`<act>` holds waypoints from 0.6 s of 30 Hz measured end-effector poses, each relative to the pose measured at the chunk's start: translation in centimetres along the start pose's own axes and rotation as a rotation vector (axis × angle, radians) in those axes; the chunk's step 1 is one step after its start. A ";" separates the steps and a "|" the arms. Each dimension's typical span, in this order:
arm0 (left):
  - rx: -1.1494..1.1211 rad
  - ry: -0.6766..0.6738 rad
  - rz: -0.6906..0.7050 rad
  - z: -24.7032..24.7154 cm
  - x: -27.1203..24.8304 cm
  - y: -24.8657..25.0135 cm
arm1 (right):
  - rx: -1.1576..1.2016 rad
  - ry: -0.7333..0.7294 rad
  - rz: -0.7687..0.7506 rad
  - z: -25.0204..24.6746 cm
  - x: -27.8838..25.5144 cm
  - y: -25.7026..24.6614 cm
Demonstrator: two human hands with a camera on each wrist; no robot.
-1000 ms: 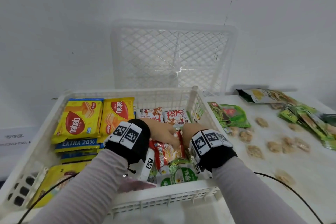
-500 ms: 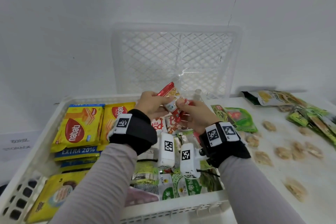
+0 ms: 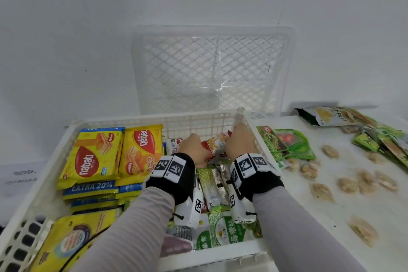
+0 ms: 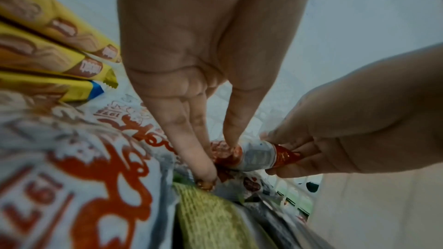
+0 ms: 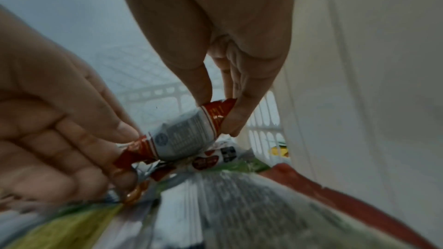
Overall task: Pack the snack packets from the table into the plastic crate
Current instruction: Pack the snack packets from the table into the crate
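Observation:
A small red and white snack packet [image 3: 215,146] is held by both ends inside the white plastic crate [image 3: 205,256], low over the far right packets. My left hand [image 3: 194,149] pinches its left end [image 4: 223,155] between thumb and fingers. My right hand [image 3: 239,142] pinches the red crimped right end [image 5: 218,111]. Under the packet lie more red and white packets [image 4: 72,168] and green ones [image 3: 213,187]. Yellow wafer packs [image 3: 95,157] fill the crate's left side.
A second white crate [image 3: 212,73] leans upright against the wall behind. On the white table [image 3: 353,210] to the right lie green packets [image 3: 287,143], more packets at the far right [image 3: 344,116] and several loose brown snack pieces [image 3: 320,190].
Both hands lifted the red packet out of the crate's middle to above its rim, then lowered it toward the far right of the crate, still holding both ends.

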State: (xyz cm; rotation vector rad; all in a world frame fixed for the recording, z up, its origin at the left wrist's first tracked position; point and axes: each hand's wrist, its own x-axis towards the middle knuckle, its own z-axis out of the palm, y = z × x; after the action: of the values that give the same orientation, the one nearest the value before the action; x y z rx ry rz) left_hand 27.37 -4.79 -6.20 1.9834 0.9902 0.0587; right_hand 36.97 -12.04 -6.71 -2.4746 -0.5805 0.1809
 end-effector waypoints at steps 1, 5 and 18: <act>0.053 0.013 0.024 0.2 0.2 -0.2 | -0.027 0.008 -0.015 0.0 -0.1 0.1; 0.280 0.080 0.151 0.7 0.3 -0.2 | -0.150 -0.087 -0.135 -0.2 -0.9 0.0; 0.796 0.130 0.058 0.9 -0.1 -0.2 | -0.407 -0.436 -0.224 0.8 -3.5 -1.0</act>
State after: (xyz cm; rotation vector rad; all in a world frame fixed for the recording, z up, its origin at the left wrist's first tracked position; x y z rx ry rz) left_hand 27.56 -5.45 -6.88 2.7577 1.1471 -0.2097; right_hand 33.26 -12.44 -6.82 -2.7419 -1.1723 0.5714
